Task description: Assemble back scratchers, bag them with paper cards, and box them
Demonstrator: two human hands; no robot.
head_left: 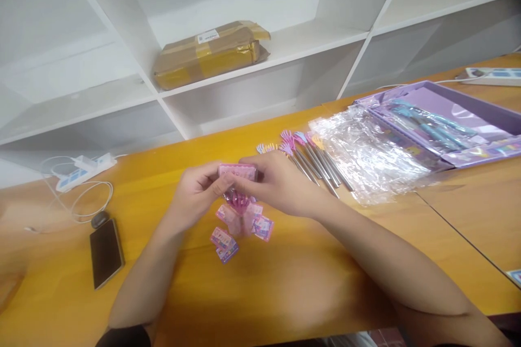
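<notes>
My left hand [197,195] and my right hand [279,181] meet over the table, fingers closed, pinching a pink printed card [238,169] between them. Just below it hangs a pink hand-shaped scratcher head [240,201], apparently inside a clear bag; its lower part is blurred. Small pink and purple cards [223,241] lie on the table under my hands, with another card [262,226] to the right. Beyond my right hand several back scratchers [319,165] with colourful hand-shaped heads and metal rods lie side by side.
Clear plastic bags [374,157] are heaped at the right, against an open purple box [484,103] holding blue bagged items. A phone [106,254], a white cable and a power strip [85,171] lie at the left. A taped parcel [211,54] sits on the white shelf behind.
</notes>
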